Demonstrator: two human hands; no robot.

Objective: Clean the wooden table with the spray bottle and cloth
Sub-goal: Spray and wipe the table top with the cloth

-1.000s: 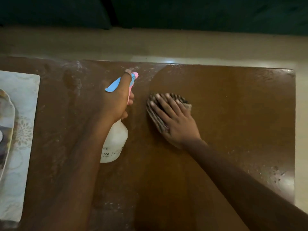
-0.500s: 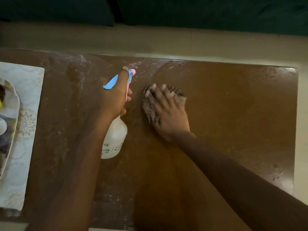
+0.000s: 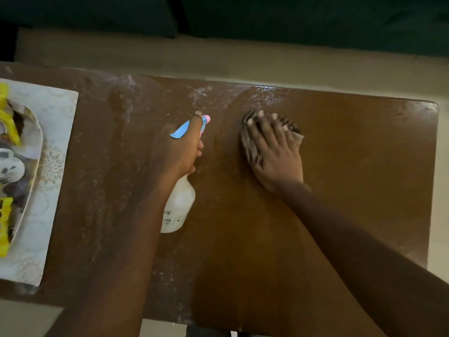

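Cloth (image 3: 248, 144): striped, bunched into a pad, lying flat on the desk (image 3: 352, 203) directly under the right hand (image 3: 274, 154). Its edges show past the fingertips and along the thumb side. Judged soft, limp and light. It will slide under palm pressure, best taken by pressing down on the middle or pinching a gathered fold. Right hand lies flat with fingers straight and spread, pressing rather than clasping.

Spray bottle (image 3: 178, 205): white translucent plastic, pink and blue trigger head, held tilted just left of the right hand and apart from it. The left hand (image 3: 181, 152) is wrapped round the neck with one finger up on the head. Cannot tell whether the base touches the desk. Judged stiff and light, the fill level being unreadable. The neck below the trigger is the natural hold.

Surface: dark and even under and to the right of the right hand. White residue (image 3: 126, 98) streaks the wood beyond and to the left of the left hand, so that side looks left to do.

Obstacles: far left of the left hand, a pale patterned placemat (image 3: 58, 132) carries a dish (image 3: 40, 142) with yellow and other items, not identifiable. My judgement is that wiping the left end calls for working round it or shifting it. Floor (image 3: 243, 57) beyond the far edge.
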